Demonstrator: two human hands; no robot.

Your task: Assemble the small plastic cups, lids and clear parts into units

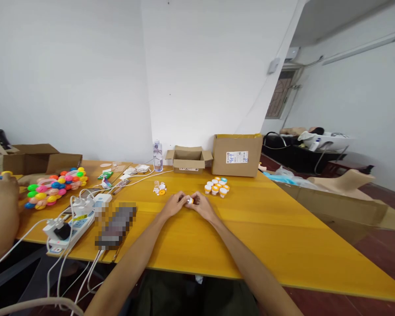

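My left hand (pixel 175 204) and my right hand (pixel 200 204) meet over the table, with fingers closed round one small white-and-orange cup (pixel 190 201). My fingers hide much of it. Just beyond my right hand stands a cluster of similar small white cups (pixel 215 188), most with orange rims and at least one with a blue rim. Beyond my left hand lies a loose pile of small white pieces (pixel 158 188). An orange ring (pixel 162 192) lies among them.
An open cardboard box (pixel 188 164), a larger closed carton (pixel 235 169) and a clear bottle (pixel 157 156) line the wall. To the left are a power strip (pixel 73 237) with cables, a pixelated device (pixel 116 228), colourful balloon-like strings (pixel 49 191) and another person's hand (pixel 3 188).
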